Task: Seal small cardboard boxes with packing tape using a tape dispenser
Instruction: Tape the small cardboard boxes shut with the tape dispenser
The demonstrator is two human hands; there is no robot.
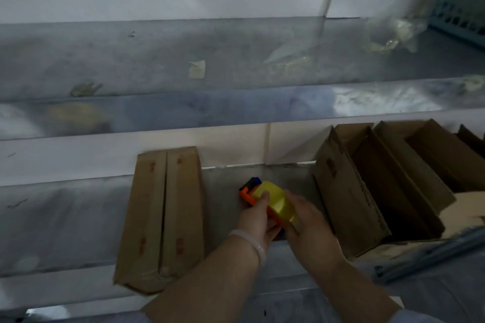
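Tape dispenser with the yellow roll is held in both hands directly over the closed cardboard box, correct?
Wrong on position. The head view shows the left hand and right hand holding the tape dispenser beside the closed cardboard box, to its right, between it and the open cardboard boxes, not over it.

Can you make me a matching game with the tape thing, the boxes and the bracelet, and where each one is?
Things:
1 bracelet
2 closed box
3 tape dispenser
4 open boxes

Places:
A gripped by the left hand and right hand
B on the right side
C on the left wrist
D on the left side

Pairs: 1-C; 2-D; 3-A; 4-B
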